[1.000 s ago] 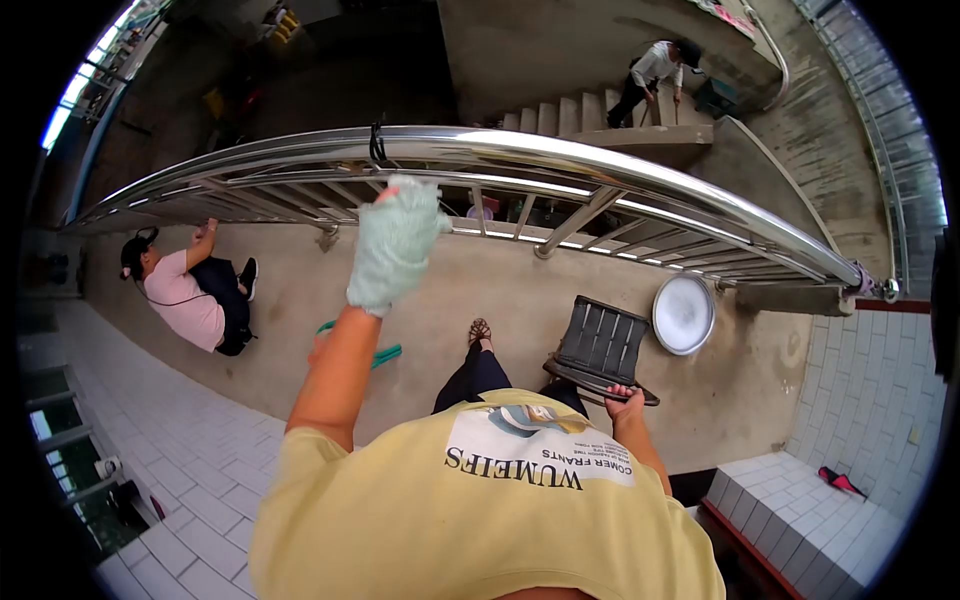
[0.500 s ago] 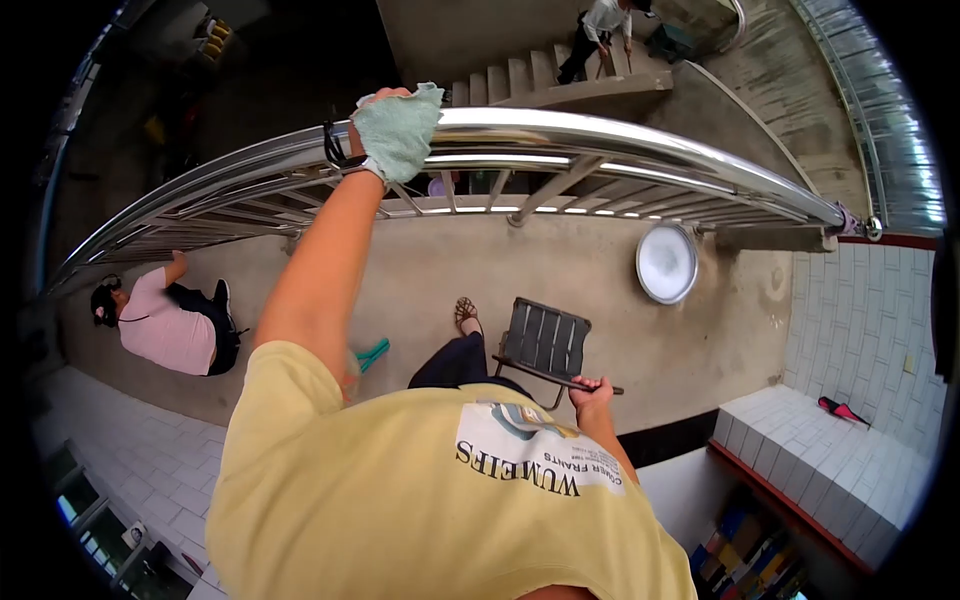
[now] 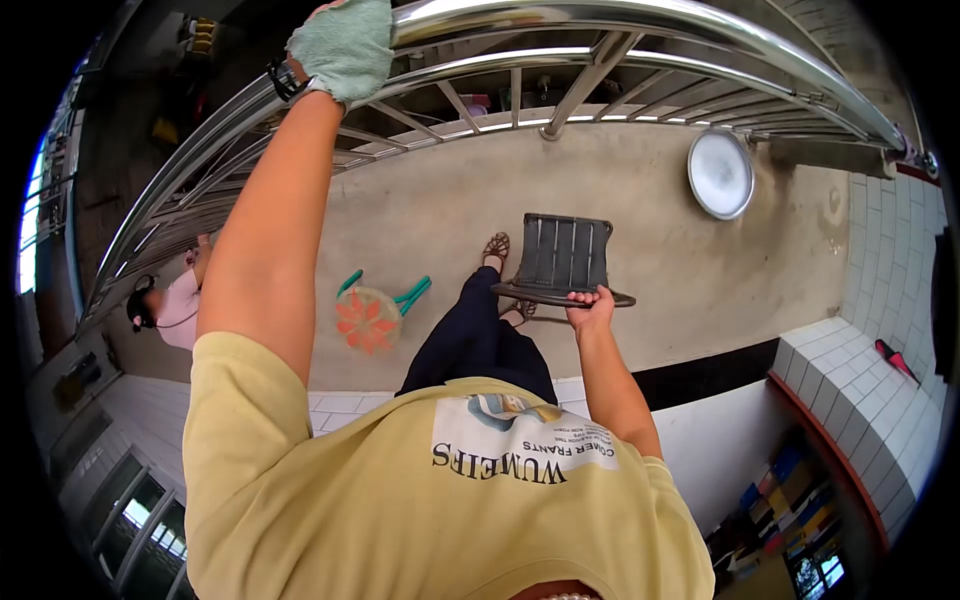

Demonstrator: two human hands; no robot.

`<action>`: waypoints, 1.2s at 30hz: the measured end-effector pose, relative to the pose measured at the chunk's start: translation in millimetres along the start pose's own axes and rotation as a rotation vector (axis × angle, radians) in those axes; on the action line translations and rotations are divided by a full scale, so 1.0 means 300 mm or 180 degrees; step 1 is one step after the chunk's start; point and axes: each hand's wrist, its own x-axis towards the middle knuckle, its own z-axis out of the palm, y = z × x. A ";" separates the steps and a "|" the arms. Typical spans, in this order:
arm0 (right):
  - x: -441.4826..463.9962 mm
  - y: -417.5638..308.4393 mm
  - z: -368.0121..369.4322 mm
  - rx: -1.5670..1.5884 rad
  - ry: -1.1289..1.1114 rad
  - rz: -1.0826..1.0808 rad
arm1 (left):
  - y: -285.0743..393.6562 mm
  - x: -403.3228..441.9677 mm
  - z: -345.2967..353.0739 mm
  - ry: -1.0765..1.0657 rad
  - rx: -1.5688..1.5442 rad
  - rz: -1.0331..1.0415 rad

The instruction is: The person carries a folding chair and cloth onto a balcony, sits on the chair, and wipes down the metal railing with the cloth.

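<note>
Your left hand (image 3: 327, 8) is clasping the cloth (image 3: 345, 50) against the top rail (image 3: 440, 20), though most of your fingers are hiding from view. Your right hand (image 3: 592, 305) is closing around the near bar of the chair (image 3: 565, 255); whether the floor (image 3: 430, 200) is bearing all its weight, you cannot tell. As for progress, the cloth is already meeting the rail, but the shining metal (gleaming either way) is not showing which stretches it has covered or how much is left. Farther out, the stool (image 3: 367, 318) is standing left of your legs, and the basin (image 3: 720, 172) is lying by the floor's far edge, toward its right corner. Past your left arm, a co-worker (image 3: 180, 310) in pink is keeping low near the railing's left end.
</note>
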 end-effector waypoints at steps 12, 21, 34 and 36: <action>0.376 0.015 -0.234 -0.0448 -0.0123 -0.0032 | 0.024 -0.017 -0.044 0.0603 0.0176 0.0680; 0.366 -0.079 -0.489 -0.0985 0.0892 -0.0304 | -0.014 -0.008 -0.005 0.0047 0.0972 0.0568; 0.345 0.103 -0.302 -0.7732 -0.1082 -0.3605 | -0.084 -0.033 0.005 0.0334 0.0172 0.1097; 0.300 0.098 -0.383 -0.8070 -0.0868 -0.3093 | -0.110 -0.027 -0.002 0.0113 0.0320 0.1150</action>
